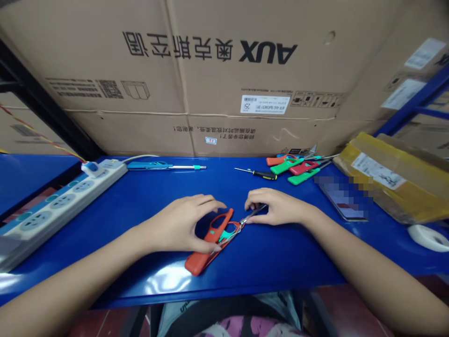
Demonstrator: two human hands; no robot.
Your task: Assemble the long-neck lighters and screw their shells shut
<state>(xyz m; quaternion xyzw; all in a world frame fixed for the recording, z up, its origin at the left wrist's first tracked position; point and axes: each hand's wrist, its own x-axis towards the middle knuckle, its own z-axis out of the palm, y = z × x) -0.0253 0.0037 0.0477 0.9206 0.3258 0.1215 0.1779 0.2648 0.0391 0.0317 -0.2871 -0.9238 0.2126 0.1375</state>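
Observation:
An orange lighter body (pixel 206 245) with a teal inner part lies on the blue table (pixel 147 196) in front of me. My left hand (pixel 182 224) arches over its handle, fingertips and thumb pressing on it. My right hand (pixel 273 206) pinches the thin metal tube (pixel 250 216) that sticks out of the lighter's front end. Both hands rest low on the table top.
A white power strip (pixel 59 201) lies at the left. A blue lighter (pixel 164 165) and a small screwdriver (pixel 257 174) lie at the back. Several coloured lighters (pixel 294 166) are piled back right, beside a phone (pixel 342 199), a yellow-taped parcel (pixel 393 175) and a tape roll (pixel 430 236). A big cardboard box (pixel 217 70) stands behind.

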